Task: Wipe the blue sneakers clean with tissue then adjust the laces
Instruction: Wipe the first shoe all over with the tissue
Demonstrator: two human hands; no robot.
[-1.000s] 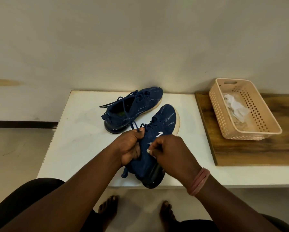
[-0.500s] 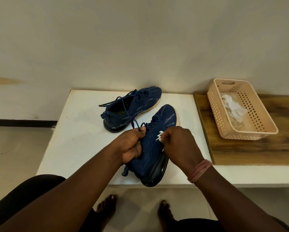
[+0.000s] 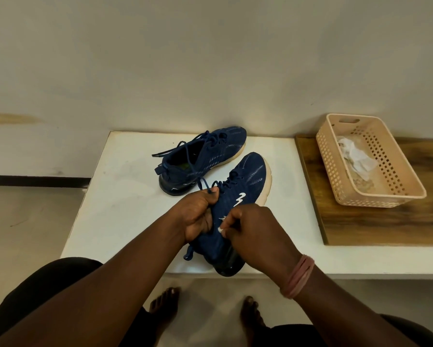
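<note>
Near sneaker point(image 3: 245, 194) on desk point(image 3: 125, 196), heel under both hands. Left hand point(image 3: 198, 216) fingers curled round collar and lace. Right hand point(image 3: 255, 229) pinches tissue point(image 3: 220, 230) against side. Advice: brace firmly, wipe short strokes toeward.

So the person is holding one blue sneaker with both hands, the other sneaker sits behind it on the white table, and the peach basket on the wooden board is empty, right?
Not quite: the head view shows the peach basket is not empty; crumpled white tissue lies inside it. The rest holds: both hands, left hand and right hand, hold the near sneaker, and the other sneaker sits behind it on the white table.
</note>
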